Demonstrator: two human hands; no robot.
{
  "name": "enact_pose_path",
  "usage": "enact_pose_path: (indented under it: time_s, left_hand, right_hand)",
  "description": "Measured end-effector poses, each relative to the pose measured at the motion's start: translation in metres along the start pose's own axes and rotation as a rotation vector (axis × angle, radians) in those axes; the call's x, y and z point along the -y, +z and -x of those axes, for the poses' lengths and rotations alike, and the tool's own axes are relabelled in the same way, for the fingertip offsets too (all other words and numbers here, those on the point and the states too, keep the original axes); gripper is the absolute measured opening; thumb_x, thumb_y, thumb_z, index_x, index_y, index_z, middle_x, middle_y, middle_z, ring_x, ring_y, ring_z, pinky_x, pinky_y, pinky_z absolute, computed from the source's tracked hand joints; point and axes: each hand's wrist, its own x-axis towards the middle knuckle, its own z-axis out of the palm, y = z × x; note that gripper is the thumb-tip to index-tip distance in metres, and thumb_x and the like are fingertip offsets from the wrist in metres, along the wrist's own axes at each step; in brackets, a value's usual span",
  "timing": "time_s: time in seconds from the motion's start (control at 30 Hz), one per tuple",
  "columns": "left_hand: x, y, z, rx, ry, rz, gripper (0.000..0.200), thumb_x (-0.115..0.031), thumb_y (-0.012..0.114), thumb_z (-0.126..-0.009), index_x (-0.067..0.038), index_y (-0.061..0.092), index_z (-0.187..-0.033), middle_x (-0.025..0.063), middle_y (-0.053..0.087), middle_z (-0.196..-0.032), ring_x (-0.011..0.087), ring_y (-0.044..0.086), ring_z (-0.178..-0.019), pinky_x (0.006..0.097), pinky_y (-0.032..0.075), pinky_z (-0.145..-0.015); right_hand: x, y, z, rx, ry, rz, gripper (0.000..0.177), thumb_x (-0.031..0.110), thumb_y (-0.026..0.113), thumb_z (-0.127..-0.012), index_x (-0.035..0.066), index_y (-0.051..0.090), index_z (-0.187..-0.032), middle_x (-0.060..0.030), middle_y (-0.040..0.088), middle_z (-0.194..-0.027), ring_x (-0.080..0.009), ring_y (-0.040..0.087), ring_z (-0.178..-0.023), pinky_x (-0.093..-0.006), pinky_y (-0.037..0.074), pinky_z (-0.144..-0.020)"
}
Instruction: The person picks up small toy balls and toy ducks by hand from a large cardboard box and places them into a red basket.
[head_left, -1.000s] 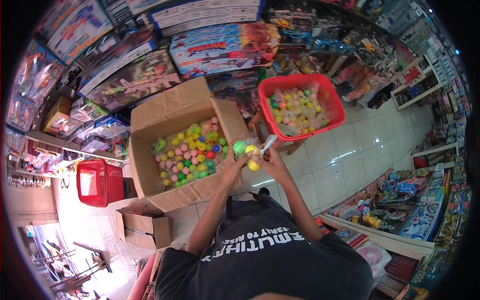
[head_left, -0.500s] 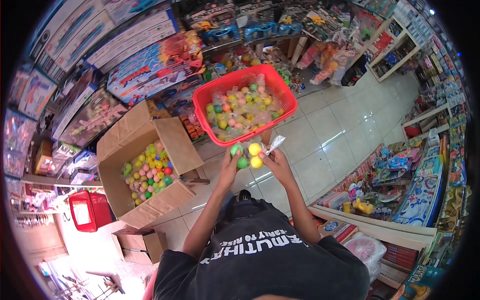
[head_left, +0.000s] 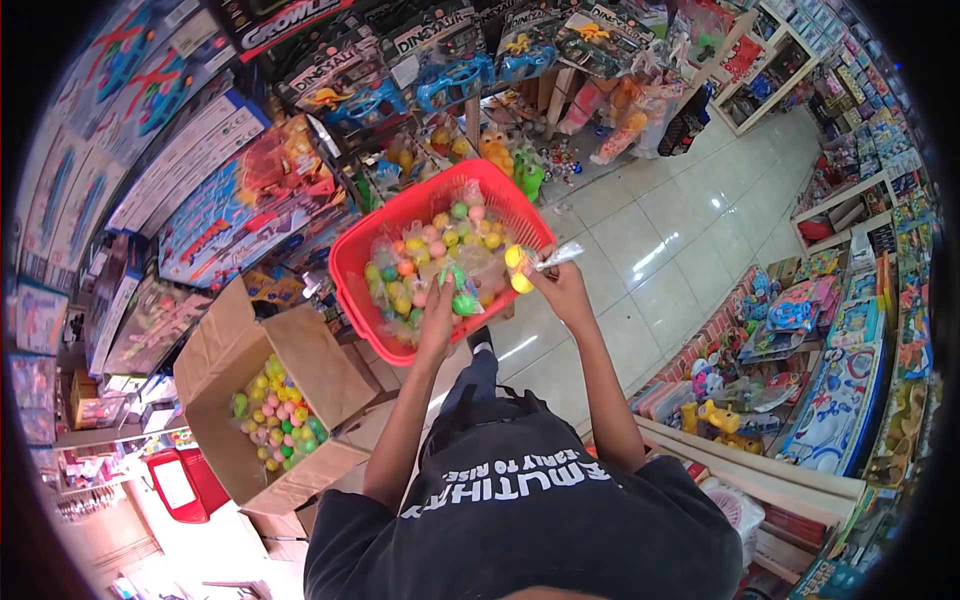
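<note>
My left hand is closed on a clear plastic bag with green balls, over the near edge of a red basket. My right hand pinches the twisted end of a bag near two yellow balls, at the basket's right corner. Whether both hands hold one and the same bag is unclear. Inside the basket lie several bagged balls in yellow, pink, green and orange.
A cardboard box with loose coloured balls stands at the left, beside a red container. Boxed toys line the upper left. Shelves of toys stand at the right, along the tiled floor.
The view has shifted. Both hands have moved forward to the basket's near side, and the green and yellow balls are farther apart, now partly over the basket.
</note>
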Motion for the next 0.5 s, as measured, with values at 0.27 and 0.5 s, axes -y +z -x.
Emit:
enact_pose_path:
  time_s: [0.27, 0.5]
  left_hand:
    - [0.036, -0.034, -0.099, -0.182, -0.093, 0.088, 0.074, -0.042, 0.052, -0.086, 0.001, 0.019, -0.136, 0.0047, 0.049, -0.110, 0.0117, 0.048, -0.090, 0.0256, 0.039, -0.078]
    - [0.049, -0.056, -0.134, -0.268, -0.156, -0.049, 0.083, -0.047, 0.052, -0.084, 0.008, 0.018, -0.134, 0.0185, 0.033, -0.133, 0.0224, 0.036, -0.120, 0.0292, 0.030, -0.097]
  right_hand:
    - [-0.050, 0.021, -0.122, 0.084, -0.171, 0.773, 0.023, 0.005, 0.058, -0.070, -0.002, 0.052, -0.092, -0.0212, 0.055, -0.093, -0.0362, 0.056, -0.083, -0.0443, 0.047, -0.067]
    - [-0.109, 0.061, -0.153, 0.050, -0.059, 0.968, 0.033, 0.000, 0.053, -0.072, -0.004, 0.047, -0.104, -0.0209, 0.052, -0.100, -0.0370, 0.057, -0.085, -0.0425, 0.049, -0.069]
